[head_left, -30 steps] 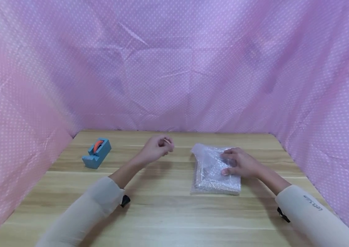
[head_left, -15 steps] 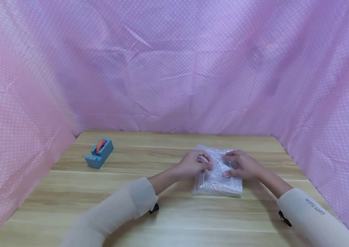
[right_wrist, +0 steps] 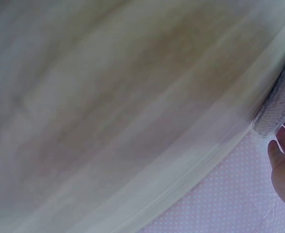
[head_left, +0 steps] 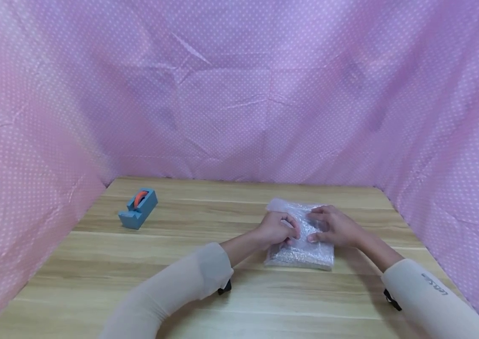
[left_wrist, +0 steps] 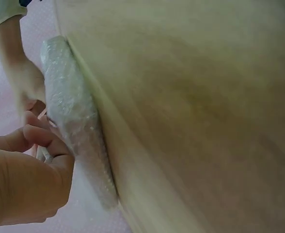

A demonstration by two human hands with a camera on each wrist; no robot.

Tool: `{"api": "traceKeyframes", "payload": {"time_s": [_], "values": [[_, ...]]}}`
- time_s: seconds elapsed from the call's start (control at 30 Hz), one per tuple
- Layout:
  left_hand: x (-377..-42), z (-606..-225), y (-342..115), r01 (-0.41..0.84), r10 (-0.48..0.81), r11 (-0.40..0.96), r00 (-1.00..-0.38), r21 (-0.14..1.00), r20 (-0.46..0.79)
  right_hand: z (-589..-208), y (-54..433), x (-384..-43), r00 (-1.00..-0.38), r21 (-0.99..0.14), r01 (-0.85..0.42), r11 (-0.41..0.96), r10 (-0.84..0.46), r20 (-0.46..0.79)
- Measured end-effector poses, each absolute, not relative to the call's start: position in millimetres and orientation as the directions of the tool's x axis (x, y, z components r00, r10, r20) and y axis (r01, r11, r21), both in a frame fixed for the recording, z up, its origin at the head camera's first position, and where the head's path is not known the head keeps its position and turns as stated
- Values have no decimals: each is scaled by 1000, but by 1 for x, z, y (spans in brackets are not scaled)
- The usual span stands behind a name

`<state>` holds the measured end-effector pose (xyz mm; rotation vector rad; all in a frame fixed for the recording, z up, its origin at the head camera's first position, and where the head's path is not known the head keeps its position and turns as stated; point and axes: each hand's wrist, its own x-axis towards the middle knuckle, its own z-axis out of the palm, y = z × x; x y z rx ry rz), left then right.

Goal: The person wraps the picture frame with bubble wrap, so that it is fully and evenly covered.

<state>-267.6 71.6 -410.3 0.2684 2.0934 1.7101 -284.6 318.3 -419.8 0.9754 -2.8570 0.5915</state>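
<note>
A flat parcel in bubble wrap (head_left: 300,256) lies on the wooden table, right of centre in the head view. My left hand (head_left: 276,230) is over its left part, thumb and fingertips pinched together. Between them, the left wrist view shows a small pale, see-through bit that looks like a strip of tape (left_wrist: 46,154); most of it is hidden. My right hand (head_left: 338,227) rests on the parcel's right side with its fingers spread. In the right wrist view, only the parcel's end (right_wrist: 273,114) and part of that hand show at the right edge.
A blue tape dispenser (head_left: 143,214) with an orange roll (head_left: 140,198) stands at the table's left. Pink dotted cloth (head_left: 239,103) hangs behind the table (head_left: 205,197) and along both sides.
My left hand has moved right, from over the bare table to above the bubble-wrapped parcel, its fingertips still pinched. The right hand has stayed on the parcel.
</note>
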Motion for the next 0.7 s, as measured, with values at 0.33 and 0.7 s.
{"api": "traceKeyframes", "payload": {"time_s": [0.33,0.7], "values": [[-268,-414,78,-109,364,316,-904,943,-227,-419,319,-285,-800,-348,-596,724,-575,172],[-269,-413,80,-128,311,369,-916,921,-252,-420,319,-286,-807,-348,-585,732,-567,164]]}}
